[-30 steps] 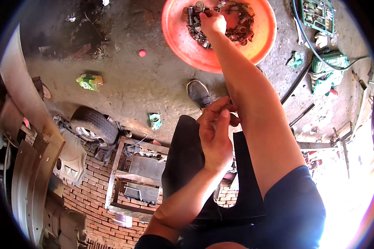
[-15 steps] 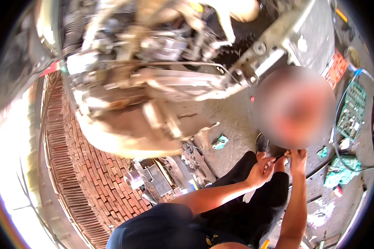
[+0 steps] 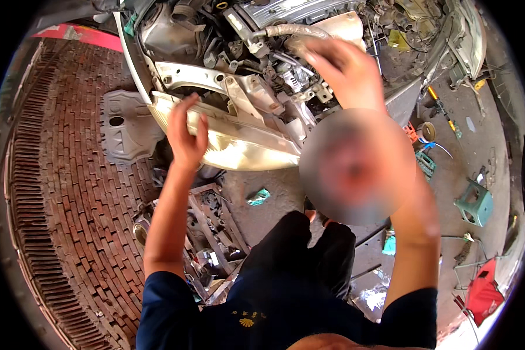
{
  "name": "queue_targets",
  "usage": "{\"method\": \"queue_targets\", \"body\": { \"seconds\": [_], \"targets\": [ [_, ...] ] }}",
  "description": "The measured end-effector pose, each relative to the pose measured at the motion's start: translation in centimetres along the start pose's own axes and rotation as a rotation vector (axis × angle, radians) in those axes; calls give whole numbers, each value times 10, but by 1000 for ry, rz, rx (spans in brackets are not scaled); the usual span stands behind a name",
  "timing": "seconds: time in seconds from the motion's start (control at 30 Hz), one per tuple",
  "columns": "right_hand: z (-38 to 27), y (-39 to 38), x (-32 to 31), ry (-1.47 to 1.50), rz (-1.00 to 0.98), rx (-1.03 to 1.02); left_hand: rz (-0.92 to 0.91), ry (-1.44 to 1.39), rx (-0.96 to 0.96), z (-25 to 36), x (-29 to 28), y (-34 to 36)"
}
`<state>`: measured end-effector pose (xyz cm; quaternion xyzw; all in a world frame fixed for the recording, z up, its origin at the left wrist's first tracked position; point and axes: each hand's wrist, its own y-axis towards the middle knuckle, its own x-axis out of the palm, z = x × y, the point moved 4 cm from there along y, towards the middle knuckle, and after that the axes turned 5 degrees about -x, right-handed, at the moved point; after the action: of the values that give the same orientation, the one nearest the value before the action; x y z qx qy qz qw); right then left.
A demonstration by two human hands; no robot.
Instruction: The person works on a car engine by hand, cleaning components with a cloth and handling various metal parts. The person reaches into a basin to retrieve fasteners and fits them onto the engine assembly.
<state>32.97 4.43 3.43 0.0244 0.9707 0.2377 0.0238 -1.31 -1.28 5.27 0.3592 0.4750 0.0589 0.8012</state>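
My left hand (image 3: 186,134) is at the front of an opened car, over or touching the pale headlamp (image 3: 242,149), with its fingers apart and nothing visible in them. My right hand (image 3: 350,70) reaches over the engine bay (image 3: 233,44) near a ribbed hose (image 3: 283,29), its curled fingertips smeared by motion, so I cannot make out anything in them. A metal front bracket (image 3: 184,76) lies between the hands, behind the headlamp. A round blurred patch hides whatever is below my right wrist.
A grey plastic cover (image 3: 122,140) lies on the brick floor (image 3: 81,192) at left. Metal frames (image 3: 221,219) sit below the headlamp. On the right are a green stool (image 3: 475,201), a red object (image 3: 481,286), hoses and scattered tools.
The view has swung from the floor and orange basin to the car's front. Both hands have risen from low by my legs to the headlamp and engine bay.
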Motion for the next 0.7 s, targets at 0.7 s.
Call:
{"method": "queue_targets", "body": {
  "seconds": [0.7],
  "targets": [
    [60, 110, 105, -657, -608, -418, -20, 109, -144, -57, 9, 6]
  ]
}}
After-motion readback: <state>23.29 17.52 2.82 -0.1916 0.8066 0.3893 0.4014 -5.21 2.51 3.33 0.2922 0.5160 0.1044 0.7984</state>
